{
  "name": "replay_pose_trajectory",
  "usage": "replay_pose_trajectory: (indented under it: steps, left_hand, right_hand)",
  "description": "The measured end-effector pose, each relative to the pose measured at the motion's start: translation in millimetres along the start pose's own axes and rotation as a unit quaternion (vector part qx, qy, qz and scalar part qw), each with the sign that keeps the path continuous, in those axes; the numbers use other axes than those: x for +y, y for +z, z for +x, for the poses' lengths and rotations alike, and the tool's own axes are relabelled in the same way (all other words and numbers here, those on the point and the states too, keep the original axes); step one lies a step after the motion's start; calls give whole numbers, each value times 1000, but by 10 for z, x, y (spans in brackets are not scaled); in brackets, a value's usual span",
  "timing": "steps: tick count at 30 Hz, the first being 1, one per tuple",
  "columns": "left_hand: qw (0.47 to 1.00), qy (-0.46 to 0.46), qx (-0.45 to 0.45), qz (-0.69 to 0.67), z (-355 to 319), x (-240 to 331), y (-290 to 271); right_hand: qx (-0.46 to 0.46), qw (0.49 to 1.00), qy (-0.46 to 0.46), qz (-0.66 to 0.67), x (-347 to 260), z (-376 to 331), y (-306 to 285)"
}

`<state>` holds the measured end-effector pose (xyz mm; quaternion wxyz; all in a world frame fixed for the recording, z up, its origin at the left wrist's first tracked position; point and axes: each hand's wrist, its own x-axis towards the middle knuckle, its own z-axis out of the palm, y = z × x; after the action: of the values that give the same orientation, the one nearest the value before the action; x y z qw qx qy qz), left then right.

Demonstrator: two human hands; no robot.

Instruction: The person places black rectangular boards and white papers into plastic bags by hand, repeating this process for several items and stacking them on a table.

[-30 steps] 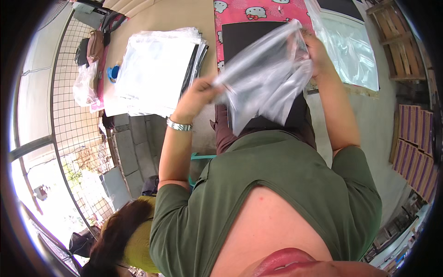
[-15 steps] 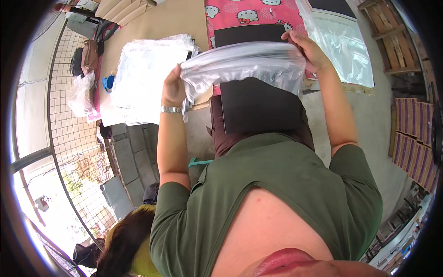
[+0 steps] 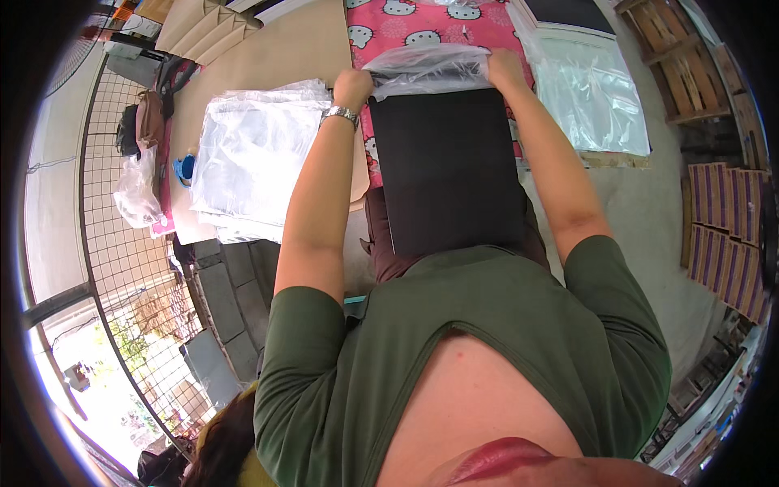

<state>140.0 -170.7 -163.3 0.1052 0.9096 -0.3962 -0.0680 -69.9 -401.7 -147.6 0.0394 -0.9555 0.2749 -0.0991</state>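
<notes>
A clear plastic bag (image 3: pixel 428 70) lies bunched at the far edge of a flat black folded cloth (image 3: pixel 449 166), which rests on the person's lap against the pink patterned mat (image 3: pixel 454 24). The left hand (image 3: pixel 353 84) and right hand (image 3: pixel 505 69) each pinch one end of the bag's opening. A stack of clear bags (image 3: pixel 256 166) sits on the left, another clear bag (image 3: pixel 591 93) on the right.

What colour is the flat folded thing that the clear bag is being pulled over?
Black, plain: the folded item under the clear bag, seen in the head view.
</notes>
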Motion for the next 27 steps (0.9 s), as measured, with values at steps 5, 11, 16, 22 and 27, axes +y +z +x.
replay_pose_trajectory:
  steps: [5,11,16,22,27]
  left_hand:
    - [986,-66,75,-134,-403,284,-952]
    - [820,-44,27,-569,-1315,684,-2767]
    - [761,-46,-44,-645,-1938,553,-3032]
    - [697,-84,-183,-688,-1942,361,-2421]
    - [672,-131,-231,-692,-1641,149,-1688]
  right_hand:
    - [163,978,-28,130,20,74,-819]
    - [-49,659,82,746,-142,-390,-2786]
    - [-68,620,-1,781,64,-899,-2990]
    - [-180,516,-51,836,326,-1116,-2179]
    - [-203,479,77,851,372,-1206,-1171]
